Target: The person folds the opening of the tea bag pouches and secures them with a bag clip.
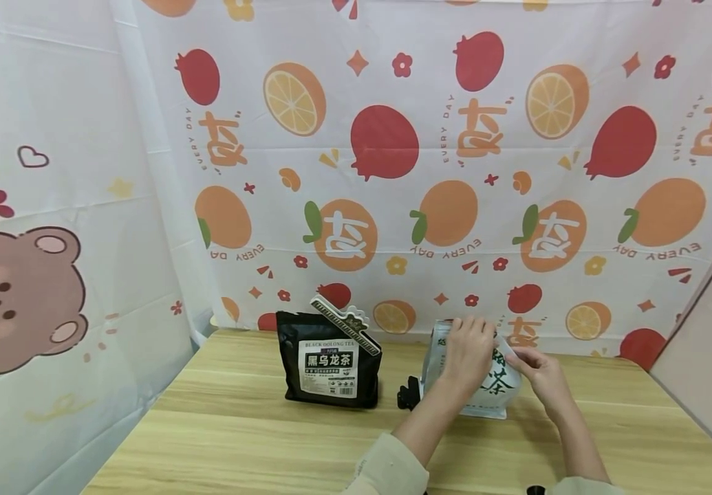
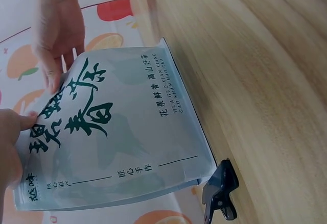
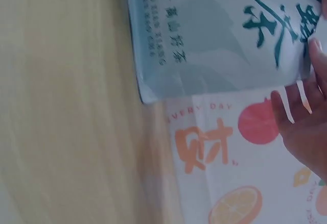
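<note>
A pale blue-green tea bag [image 1: 486, 385] with dark green lettering stands on the table, its top edge slumped to the right. My left hand [image 1: 470, 350] grips the top edge, the thumb on the printed front in the left wrist view. At the upper right edge my right hand [image 1: 541, 375] pinches the bag between thumb and fingers; in the right wrist view the other fingers [image 3: 294, 101] reach behind it. Beside the bag's lower left corner lies a black clip [image 1: 409, 394], near or touching it. Part of the bag's top is hidden by my left hand.
To the left stands a black oolong tea bag [image 1: 329, 368] with a white label and a cream-and-black strip clip [image 1: 349, 323] slanting across its top right. Behind the wooden table [image 1: 219, 426] hangs a fruit-print cloth [image 1: 386, 227]. A small dark object [image 1: 536, 490] shows at the front edge.
</note>
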